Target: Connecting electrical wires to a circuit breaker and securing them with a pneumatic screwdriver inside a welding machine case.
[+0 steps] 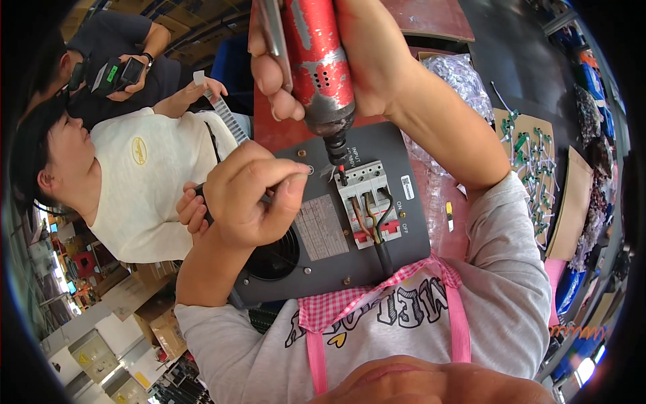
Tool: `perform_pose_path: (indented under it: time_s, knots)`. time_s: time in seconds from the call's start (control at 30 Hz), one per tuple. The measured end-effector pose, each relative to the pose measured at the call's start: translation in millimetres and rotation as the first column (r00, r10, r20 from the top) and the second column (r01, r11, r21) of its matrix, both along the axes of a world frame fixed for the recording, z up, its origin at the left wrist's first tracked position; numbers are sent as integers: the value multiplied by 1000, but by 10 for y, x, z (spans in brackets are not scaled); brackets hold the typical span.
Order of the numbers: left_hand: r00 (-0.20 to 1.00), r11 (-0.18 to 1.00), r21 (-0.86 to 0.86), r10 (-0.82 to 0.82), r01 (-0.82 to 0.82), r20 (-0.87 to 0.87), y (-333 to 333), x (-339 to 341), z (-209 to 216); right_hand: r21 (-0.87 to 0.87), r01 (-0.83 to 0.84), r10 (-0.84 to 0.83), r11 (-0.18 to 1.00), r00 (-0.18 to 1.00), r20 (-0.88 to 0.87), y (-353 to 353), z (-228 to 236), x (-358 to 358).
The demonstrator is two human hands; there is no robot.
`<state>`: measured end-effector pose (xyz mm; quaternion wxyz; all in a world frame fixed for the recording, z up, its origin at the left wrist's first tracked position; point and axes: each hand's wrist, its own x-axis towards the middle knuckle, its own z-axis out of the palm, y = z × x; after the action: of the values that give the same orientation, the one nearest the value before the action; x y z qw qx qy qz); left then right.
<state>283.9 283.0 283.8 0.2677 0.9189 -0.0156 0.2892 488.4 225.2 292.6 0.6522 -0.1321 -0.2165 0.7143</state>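
Observation:
A worn red power screwdriver [316, 67] with a metal lever is gripped by my right hand [369, 60], its fingers wrapped round the body. Its bit points down at a terminal at the top of a white circuit breaker [370, 195]. That breaker is mounted on the dark grey panel of a boxy machine [323, 273]. Several wires from a black cable [383, 259] run into the breaker's near side. My left hand [245, 195] hovers over the panel, left of the breaker, with thumb and forefinger pinched together; anything between them is too small to name.
At the left, a person in a white shirt [155, 175] holds a pale strip [229, 120]; another in dark clothes holds a black device [111, 77]. Clear plastic bags [461, 81] lie at the right on the red surface, near a yellow-and-black item [449, 210]. Green parts [521, 155] cover a cardboard sheet.

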Motion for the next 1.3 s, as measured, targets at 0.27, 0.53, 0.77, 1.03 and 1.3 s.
perform_pose_path:
  time_s: [0.27, 0.53, 0.77, 1.03, 1.3]
  knots:
    - [988, 963, -246, 132, -109, 78, 91, -37, -152, 8, -47, 46, 999, 992, 115, 176, -30, -112]
    - [990, 922, -377, 124, -90, 66, 98, -5, -159, 10, -52, 52, 999, 999, 3, 204, 5, -160]
    - [988, 923, -366, 147, -117, 55, 101, 14, -147, 110, -51, 68, 993, 984, -162, 130, 124, -198]
    - [984, 900, -401, 138, -174, -115, 50, 28, -189, 76, -72, 81, 995, 988, -130, 29, -25, 11]
    - [964, 981, -98, -185, 169, -190, -34, 210, -127, 244, 140, -113, 960, 986, -120, -457, 124, 364]
